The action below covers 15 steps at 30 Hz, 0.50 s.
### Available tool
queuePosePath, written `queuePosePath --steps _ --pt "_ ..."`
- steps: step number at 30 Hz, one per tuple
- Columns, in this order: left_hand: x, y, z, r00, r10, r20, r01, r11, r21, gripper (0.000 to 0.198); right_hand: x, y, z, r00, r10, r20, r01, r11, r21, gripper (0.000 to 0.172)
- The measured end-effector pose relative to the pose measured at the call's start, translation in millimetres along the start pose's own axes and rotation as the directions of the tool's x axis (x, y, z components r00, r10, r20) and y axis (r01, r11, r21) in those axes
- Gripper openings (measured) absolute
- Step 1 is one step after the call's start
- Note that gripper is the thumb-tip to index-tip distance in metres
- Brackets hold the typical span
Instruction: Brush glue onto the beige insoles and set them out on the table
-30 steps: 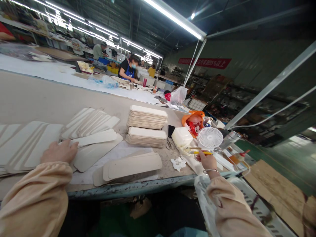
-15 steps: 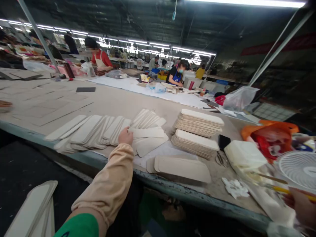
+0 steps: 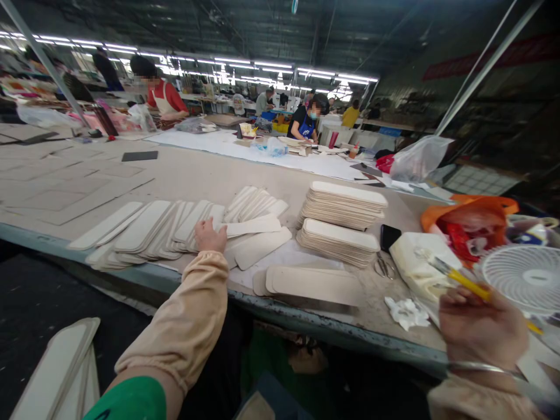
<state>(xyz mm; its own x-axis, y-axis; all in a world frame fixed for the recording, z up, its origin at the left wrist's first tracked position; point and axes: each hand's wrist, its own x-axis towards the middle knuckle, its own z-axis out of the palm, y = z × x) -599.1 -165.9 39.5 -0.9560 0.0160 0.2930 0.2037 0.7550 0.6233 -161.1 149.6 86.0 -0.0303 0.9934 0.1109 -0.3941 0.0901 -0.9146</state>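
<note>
My left hand (image 3: 210, 236), fingers spread, is at the right end of a fanned row of pale rounded strips (image 3: 151, 230). Beside its thumb, one strip (image 3: 254, 226) lies across other loose strips (image 3: 265, 248). My right hand (image 3: 481, 326), slightly blurred, grips a brush (image 3: 468, 284) with a yellow handle. The brush's tip points left, over a white, boxy plastic container (image 3: 405, 251). Between the hands stand two neat stacks of strips, a rear stack (image 3: 343, 207) and a front stack (image 3: 336, 245). Several overlapping strips (image 3: 310, 283) lie near the table edge.
A black phone (image 3: 389, 237), scissors (image 3: 384, 267), crumpled white tissue (image 3: 406, 313), an orange bag (image 3: 470, 224) and a white fan (image 3: 520, 277) crowd the right side. More strips (image 3: 61, 367) lie at lower left. Co-workers sit beyond the table.
My right hand has come in from the right edge, raising the brush over the white container. My left hand has moved slightly left and spread its fingers. The view has shifted a little.
</note>
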Motion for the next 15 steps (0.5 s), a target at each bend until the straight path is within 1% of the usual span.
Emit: queuePosePath --steps 1,2,3,4,5,6,7,8,9,10,11,13,15 --pt "-7.0 6.2 -4.8 0.998 0.056 -0.021 -0.056 0.998 -0.017 0.065 -6.5 2.6 9.4 0.998 0.05 0.034 -0.052 0.995 0.083 0.005" --pt "-16.7 13.1 -9.8 0.989 0.151 -0.003 -0.151 0.987 -0.05 0.073 -12.7 6.1 17.9 0.993 0.091 0.07 -0.101 0.984 0.146 0.005" --pt "-29.1 20.2 -14.3 0.959 0.279 0.059 -0.272 0.957 -0.102 0.077 -18.8 10.7 25.6 0.986 0.127 0.104 -0.145 0.971 0.189 0.005" --pt "-43.8 27.1 -18.0 0.888 0.427 0.167 -0.399 0.9 -0.177 0.077 -24.7 16.2 32.4 0.98 0.152 0.13 -0.176 0.962 0.207 0.006" --pt "-60.0 33.1 -20.4 0.77 0.563 0.3 -0.501 0.825 -0.264 0.079 -30.7 22.4 38.6 0.972 0.173 0.158 -0.205 0.954 0.218 0.008" --pt "-76.9 38.1 -21.2 0.633 0.652 0.419 -0.558 0.758 -0.337 0.083 -36.7 28.9 44.0 0.963 0.193 0.19 -0.234 0.946 0.223 0.011" --pt "-93.1 42.0 -20.6 0.513 0.688 0.513 -0.584 0.718 -0.38 0.09 -42.9 35.5 48.8 0.953 0.21 0.218 -0.259 0.939 0.225 0.014" --pt "-107.6 44.6 -18.7 0.429 0.688 0.585 -0.596 0.703 -0.389 0.097 -49.0 41.8 52.9 0.945 0.222 0.24 -0.276 0.935 0.223 0.016" --pt "-119.5 46.3 -16.0 0.382 0.668 0.639 -0.604 0.703 -0.375 0.102 -55.2 47.5 56.5 0.939 0.23 0.257 -0.287 0.933 0.215 0.019" --pt "-128.5 47.3 -13.0 0.361 0.642 0.677 -0.612 0.711 -0.347 0.104 -61.3 52.3 59.6 0.932 0.236 0.274 -0.296 0.933 0.204 0.022" --pt "-134.3 47.7 -10.1 0.357 0.618 0.701 -0.62 0.718 -0.317 0.104 -67.1 56.3 62.1 0.927 0.239 0.289 -0.301 0.934 0.194 0.024" --pt "-138.4 48.0 -5.7 0.361 0.598 0.716 -0.632 0.721 -0.284 0.097 -77.7 61.7 66.2 0.917 0.233 0.324 -0.3 0.938 0.175 0.026" --pt "-136.8 48.5 -3.4 0.371 0.611 0.699 -0.639 0.714 -0.286 0.092 -86.9 65.0 69.3 0.905 0.215 0.366 -0.281 0.95 0.137 0.026"
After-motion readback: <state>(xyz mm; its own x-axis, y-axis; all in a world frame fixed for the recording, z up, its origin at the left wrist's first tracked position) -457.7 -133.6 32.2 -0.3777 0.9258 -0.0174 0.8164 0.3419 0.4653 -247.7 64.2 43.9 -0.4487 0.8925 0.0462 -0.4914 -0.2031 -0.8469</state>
